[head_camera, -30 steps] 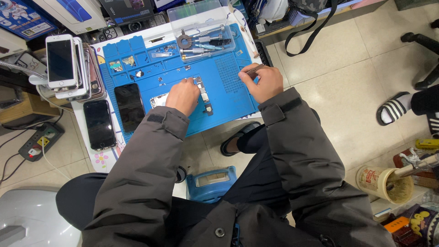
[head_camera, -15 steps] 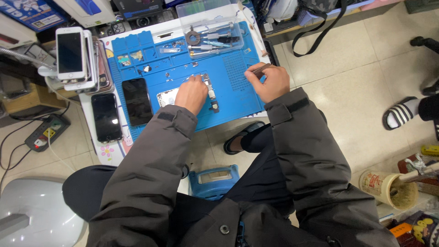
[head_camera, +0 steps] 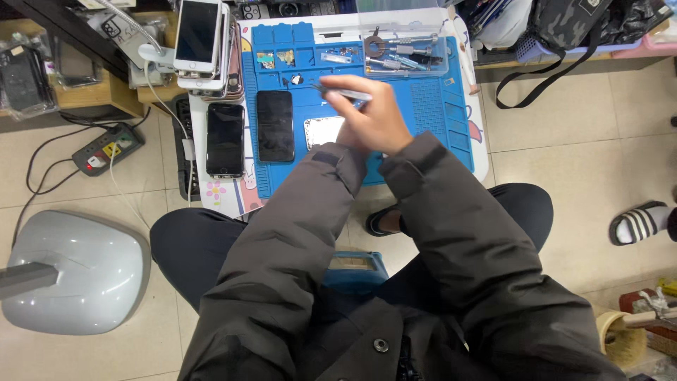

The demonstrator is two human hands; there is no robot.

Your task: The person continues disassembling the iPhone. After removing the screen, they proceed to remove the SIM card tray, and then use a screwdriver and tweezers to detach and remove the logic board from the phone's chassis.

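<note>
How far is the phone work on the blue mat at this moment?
Done: a silver phone part lies opened on the blue mat, and small parts sit in the mat's top compartments. In hand: the right hand holds tweezers above it; the left hand is hidden behind. Left: two dark phones lie untouched beside.

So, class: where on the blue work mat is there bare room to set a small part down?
The blue mat is bare on its ridged right side, between the right hand and the mat's edge. Crowded: the clear tool tray at the top, and the dark phones on the left.
</note>
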